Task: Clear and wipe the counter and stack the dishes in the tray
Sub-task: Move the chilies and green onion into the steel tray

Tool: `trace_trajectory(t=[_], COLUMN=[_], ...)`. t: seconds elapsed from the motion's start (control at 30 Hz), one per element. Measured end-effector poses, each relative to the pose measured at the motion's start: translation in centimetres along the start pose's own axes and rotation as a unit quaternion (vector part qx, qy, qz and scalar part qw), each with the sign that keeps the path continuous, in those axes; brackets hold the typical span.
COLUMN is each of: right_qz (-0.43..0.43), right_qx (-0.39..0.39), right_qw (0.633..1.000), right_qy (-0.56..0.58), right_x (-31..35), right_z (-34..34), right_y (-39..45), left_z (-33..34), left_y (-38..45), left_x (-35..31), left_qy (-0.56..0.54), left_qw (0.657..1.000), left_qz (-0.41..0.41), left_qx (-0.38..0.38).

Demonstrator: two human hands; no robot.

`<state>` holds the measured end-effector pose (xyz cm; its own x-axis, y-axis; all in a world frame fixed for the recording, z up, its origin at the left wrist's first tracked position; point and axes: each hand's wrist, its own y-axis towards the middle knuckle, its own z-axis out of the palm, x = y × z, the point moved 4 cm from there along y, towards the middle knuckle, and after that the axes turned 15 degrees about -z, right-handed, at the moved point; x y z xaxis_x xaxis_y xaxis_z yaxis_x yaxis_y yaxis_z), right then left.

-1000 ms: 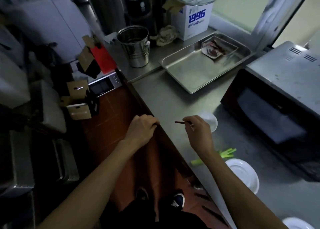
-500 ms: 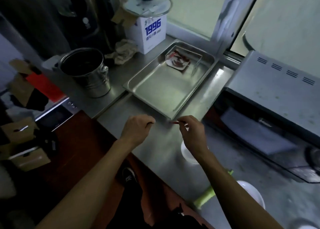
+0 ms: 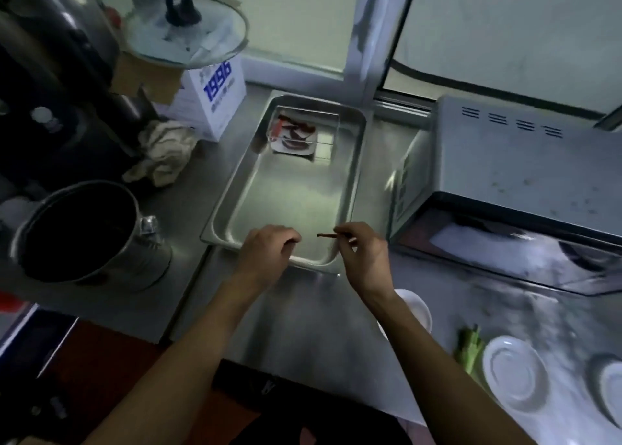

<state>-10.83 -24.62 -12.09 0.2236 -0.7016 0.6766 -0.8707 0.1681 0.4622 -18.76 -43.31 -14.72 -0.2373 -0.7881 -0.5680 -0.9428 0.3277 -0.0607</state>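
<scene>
Both hands point(image 3: 313, 252) hover over the tray's point(image 3: 353, 182) near end, right pinching a scrap point(image 3: 325, 235).

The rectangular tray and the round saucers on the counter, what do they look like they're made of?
The shiny rectangular tray looks like stainless steel: grey, brushed, with soft reflections and a rolled rim. The round white saucers look like glazed ceramic, smooth and glossy with a raised ring, though hard plastic can't be ruled out.

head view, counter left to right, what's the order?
Steel bucket → crumpled rag → metal tray → microwave. Near edge: green scraps → white plate.
</scene>
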Motion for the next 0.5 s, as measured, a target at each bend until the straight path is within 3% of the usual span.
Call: trace_trajectory(t=[0.5], right_qz=[0.006], right_qx=[-0.013], right_qw=[0.999], right_qy=[0.029], right_x=[-5.5], right_z=[-1.2], right_y=[4.4], left_z=[0.1], left_y=[4.0], left_x=[-1.7], left_qy=[0.061], left_qw=[0.998], left_qz=[-0.002], left_qx=[-0.007])
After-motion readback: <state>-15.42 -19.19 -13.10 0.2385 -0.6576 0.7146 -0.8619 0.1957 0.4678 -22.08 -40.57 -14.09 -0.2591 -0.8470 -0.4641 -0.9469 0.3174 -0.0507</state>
